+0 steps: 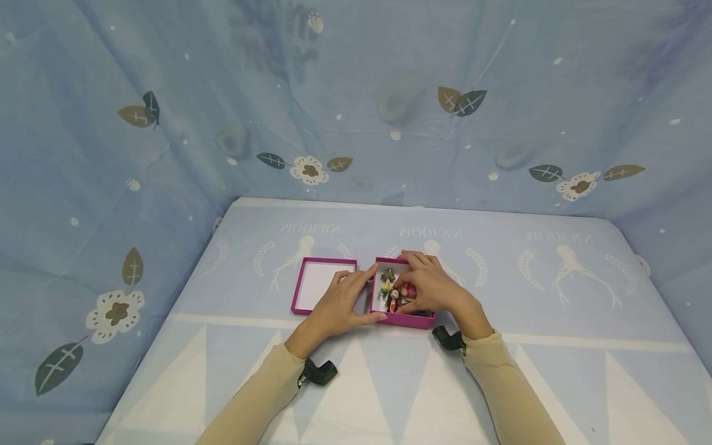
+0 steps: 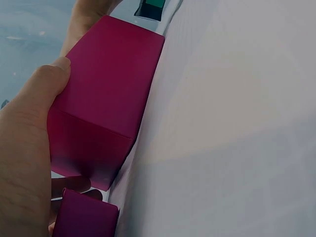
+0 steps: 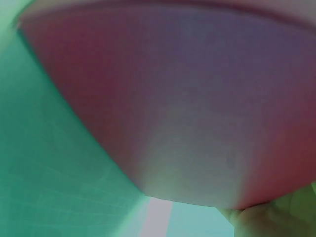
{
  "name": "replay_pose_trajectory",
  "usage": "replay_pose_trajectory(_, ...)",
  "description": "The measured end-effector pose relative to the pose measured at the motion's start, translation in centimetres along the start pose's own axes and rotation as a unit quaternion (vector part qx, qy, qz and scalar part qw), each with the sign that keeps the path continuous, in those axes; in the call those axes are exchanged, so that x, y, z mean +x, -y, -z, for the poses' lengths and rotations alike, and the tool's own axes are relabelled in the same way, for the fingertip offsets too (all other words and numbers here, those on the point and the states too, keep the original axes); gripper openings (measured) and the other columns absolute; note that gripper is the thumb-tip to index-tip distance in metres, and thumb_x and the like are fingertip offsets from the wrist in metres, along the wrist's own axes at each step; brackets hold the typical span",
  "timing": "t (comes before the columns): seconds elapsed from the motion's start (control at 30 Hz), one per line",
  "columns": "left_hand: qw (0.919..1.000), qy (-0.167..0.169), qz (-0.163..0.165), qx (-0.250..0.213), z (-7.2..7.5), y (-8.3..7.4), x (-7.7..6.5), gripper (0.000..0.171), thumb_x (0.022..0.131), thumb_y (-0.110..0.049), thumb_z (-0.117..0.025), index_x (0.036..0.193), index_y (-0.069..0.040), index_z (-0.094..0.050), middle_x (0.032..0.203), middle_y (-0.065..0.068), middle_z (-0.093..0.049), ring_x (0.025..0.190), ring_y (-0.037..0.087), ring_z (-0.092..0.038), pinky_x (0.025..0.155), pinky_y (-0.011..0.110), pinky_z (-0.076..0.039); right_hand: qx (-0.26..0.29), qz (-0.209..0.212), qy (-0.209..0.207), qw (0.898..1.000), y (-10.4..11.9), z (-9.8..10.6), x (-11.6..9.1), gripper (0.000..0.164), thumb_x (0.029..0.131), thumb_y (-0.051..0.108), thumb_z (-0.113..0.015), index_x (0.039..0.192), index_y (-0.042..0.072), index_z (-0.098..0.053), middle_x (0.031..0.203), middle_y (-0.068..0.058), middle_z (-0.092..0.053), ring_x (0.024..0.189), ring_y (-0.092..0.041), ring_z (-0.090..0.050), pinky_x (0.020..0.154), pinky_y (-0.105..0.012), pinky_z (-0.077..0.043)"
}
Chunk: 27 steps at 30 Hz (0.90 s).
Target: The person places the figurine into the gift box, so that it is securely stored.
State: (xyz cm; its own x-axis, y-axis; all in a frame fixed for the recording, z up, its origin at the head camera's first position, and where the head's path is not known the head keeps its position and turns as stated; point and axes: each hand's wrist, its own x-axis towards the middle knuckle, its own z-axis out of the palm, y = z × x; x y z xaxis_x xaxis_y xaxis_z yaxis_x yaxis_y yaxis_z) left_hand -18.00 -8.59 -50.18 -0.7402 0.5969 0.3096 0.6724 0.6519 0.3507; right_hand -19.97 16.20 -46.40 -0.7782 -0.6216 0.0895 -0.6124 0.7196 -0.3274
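Note:
A magenta box (image 1: 408,321) with a pale inside stands uncovered on the table. My left hand (image 1: 343,303) holds its left side, thumb at the near corner and fingers at the side. In the left wrist view, that thumb presses the box wall (image 2: 113,74). My right hand (image 1: 432,285) reaches over the right side, with thumb and fingers curled around a pink-red figurine (image 1: 409,290) inside. Beside it lie a dark-haired figurine (image 1: 394,298), a green-and-yellow one (image 1: 385,289) and a grey-brown piece (image 1: 388,275). The right wrist view shows mostly the box's wall (image 3: 187,108).
A shallow magenta lid (image 1: 322,284) with a white inside lies left of the box, close to my left fingers. The patterned cloth (image 1: 528,290) covers the table. A blue curtain (image 1: 356,111) hangs behind it. Dark wrist cameras (image 1: 321,373) sit below each wrist.

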Motion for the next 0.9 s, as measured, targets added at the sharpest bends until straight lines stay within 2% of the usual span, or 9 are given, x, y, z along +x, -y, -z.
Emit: replay_pose_trajectory(0.9,1.0,0.0,-0.001,0.001,-0.05,-0.04,-0.06,0.1,0.079,-0.063,-0.068,0.154,-0.009,-0.03,0.136,0.003,-0.057,0.126,0.016,-0.054,0.107,0.041,-0.034,0.023,-0.02,0.005,1.0,0.07,-0.07,0.02,0.049,0.062,0.048,-0.09,0.099,0.018,-0.077,0.146,-0.019,-0.044,0.139,-0.036,-0.033,0.107,-0.062,-0.028)
